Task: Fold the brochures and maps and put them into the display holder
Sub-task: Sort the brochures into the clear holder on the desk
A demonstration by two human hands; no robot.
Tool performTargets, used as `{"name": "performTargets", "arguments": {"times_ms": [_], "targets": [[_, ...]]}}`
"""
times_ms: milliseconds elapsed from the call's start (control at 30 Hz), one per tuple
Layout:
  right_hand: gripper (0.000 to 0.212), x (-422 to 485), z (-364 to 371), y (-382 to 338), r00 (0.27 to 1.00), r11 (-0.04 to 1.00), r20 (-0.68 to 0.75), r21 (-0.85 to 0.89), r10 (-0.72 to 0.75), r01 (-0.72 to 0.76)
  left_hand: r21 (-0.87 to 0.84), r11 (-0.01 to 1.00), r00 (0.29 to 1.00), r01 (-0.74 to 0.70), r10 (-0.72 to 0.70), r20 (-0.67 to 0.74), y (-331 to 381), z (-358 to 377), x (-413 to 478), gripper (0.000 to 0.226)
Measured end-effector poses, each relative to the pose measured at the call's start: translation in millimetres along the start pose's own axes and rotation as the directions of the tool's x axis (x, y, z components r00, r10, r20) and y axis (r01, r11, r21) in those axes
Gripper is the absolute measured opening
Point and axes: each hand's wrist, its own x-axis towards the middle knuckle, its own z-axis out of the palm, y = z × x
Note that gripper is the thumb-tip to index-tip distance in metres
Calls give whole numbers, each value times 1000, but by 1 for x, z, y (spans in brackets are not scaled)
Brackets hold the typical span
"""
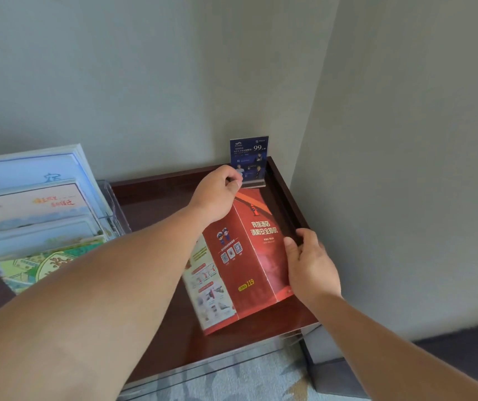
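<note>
Folding was the step in hand. The glossy red tri-fold paper brochure [256,250] stood tented on the dark red-brown wooden bench [157,198], right of centre in the frame. Its pale illustrated panel was swung out at the lower left and not yet closed. The left hand [217,195] sat at the brochure's top edge, fingers [233,180] curled and pinching it near the centre crease. The right hand [311,270] clasped the right-hand edge lower down, thumb on the red face and the other fingers tucked behind. By my read the fold was about halfway done. The next move called for bringing that loose pale panel in flat and pressing the creases. After that the piece would go across to the clear acrylic tiered display holder [116,209] at the left of the frame, which carried several rows of leaflets. Room was tight on the right: the bench's raised dark rim [287,198] ran just beside the right hand, with the wall close behind. A small blue printed card in a clear stand [248,157] stood just behind the left hand in the back corner, easy to knock. The open stretch of bench lay between brochure and holder, under the left forearm.
</note>
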Motion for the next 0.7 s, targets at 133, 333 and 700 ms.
{"name": "performTargets", "arguments": {"times_ms": [133,333,700], "targets": [[86,-18,2,-28,987,983,75,-110,-140,147,3,1000,1000,-12,12,-8,9,0,-3,11],[35,-27,19,-48,948,985,285,-50,-143,164,-6,1000,999,-23,23,23,25,1,-16,9],[25,-17,-2,-42,991,889,115,443,72,-116,-26,864,864,503,-503,14,-16,-4,-50,66]]}}
